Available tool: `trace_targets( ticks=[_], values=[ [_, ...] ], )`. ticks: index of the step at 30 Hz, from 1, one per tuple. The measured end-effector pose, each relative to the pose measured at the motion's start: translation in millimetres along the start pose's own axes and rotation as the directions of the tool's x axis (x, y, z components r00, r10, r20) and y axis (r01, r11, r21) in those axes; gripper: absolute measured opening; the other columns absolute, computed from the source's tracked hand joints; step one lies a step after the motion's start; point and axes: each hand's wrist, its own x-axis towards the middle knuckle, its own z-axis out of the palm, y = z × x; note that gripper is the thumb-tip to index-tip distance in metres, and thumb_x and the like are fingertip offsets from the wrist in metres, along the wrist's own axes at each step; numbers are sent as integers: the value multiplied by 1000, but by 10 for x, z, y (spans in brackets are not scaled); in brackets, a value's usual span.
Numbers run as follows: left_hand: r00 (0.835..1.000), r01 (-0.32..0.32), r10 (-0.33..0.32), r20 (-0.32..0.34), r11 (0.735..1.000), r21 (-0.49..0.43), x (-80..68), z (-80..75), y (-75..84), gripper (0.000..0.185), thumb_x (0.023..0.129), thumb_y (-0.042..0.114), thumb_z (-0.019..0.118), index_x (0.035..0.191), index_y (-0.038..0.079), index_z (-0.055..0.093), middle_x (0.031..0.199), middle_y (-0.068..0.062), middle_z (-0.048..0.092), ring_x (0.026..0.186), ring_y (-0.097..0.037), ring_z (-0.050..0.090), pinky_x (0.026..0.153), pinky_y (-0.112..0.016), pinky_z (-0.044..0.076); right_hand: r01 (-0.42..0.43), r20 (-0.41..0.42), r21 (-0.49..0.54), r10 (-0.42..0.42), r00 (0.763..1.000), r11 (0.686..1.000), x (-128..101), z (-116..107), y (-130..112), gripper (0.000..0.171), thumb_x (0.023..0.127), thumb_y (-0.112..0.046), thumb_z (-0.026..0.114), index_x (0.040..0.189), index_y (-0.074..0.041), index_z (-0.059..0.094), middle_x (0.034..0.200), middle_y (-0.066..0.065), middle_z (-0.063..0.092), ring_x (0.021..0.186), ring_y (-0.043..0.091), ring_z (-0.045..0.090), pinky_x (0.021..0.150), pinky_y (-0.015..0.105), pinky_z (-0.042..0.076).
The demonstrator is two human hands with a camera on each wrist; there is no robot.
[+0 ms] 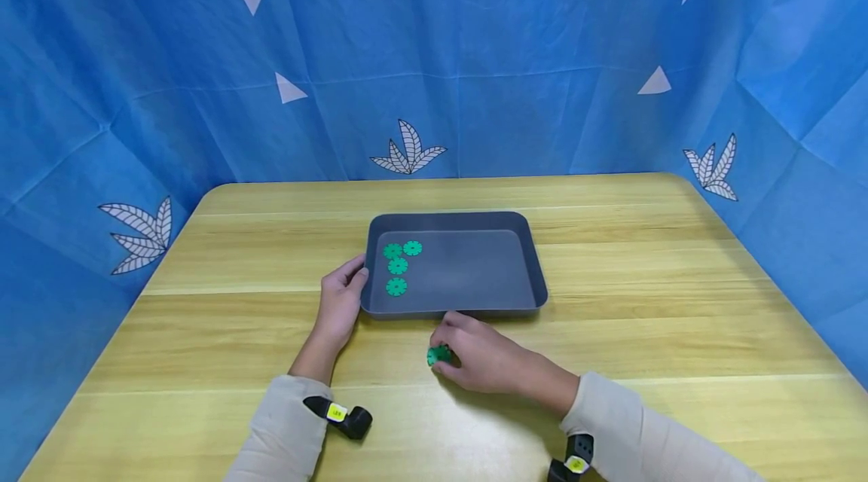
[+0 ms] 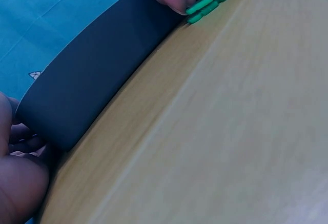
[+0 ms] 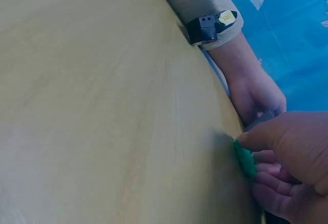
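Observation:
A dark grey rectangular tray [image 1: 475, 271] lies on the table, with several green notched plastic discs [image 1: 396, 287] near its left side. My left hand [image 1: 341, 300] holds the tray's left wall near the front corner; in the left wrist view its fingers curl beside that corner. In front of the tray, my right hand [image 1: 478, 354] pinches green notched discs [image 1: 438, 355] between thumb and fingers, low over the table. Two stacked green edges [image 2: 207, 7] show in the left wrist view. The right wrist view shows the discs [image 3: 245, 158] partly hidden by the fingers.
The light wooden table [image 1: 678, 301] extends around the tray on all sides. Behind it hangs a blue cloth [image 1: 515, 53] with white triangles and leaf prints. Each sleeve carries a black wrist device [image 1: 349, 420].

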Motion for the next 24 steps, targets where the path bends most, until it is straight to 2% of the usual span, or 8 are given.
trace_targets(
  ticks=[7,11,17,20,24],
  values=[
    [1000,-8,8,8,1000,-2,-8,-2,20,39,97,12,42,133,-2,45,133,-14,49,124,-19,44,104,-33,39,18,-13,1,-18,1000,1000,6,9,11,16,86,-26,63,94,-13,65,89,-5,53,76,6,42,62,13,41],
    [1000,-5,5,6,1000,3,-11,0,31,39,97,12,41,133,-2,45,133,-14,49,124,-19,44,104,-32,39,31,-31,39,-30,999,999,9,-27,11,12,87,-25,61,92,-14,64,87,-6,54,76,6,44,64,14,42],
    [1000,5,-5,4,1000,2,-16,5,39,39,97,13,41,134,-1,44,134,-13,48,125,-18,43,104,-32,38,38,-80,215,-21,997,976,51,-196,-1,20,87,-20,62,102,-8,65,92,0,59,79,12,53,69,19,49],
    [1000,9,-9,1,1000,-2,-15,2,35,39,97,13,42,134,-1,45,134,-13,49,125,-18,44,104,-31,39,30,-114,313,6,993,949,121,-299,34,23,86,-18,63,105,-5,64,96,5,61,83,12,57,72,20,52],
    [1000,11,-11,4,1000,-6,-10,-4,18,39,97,13,42,133,-1,45,134,-13,49,125,-19,44,104,-32,39,-15,-149,395,81,986,918,261,-415,150,23,86,-17,64,106,-4,64,100,8,62,87,11,59,77,21,52]
  ],
)
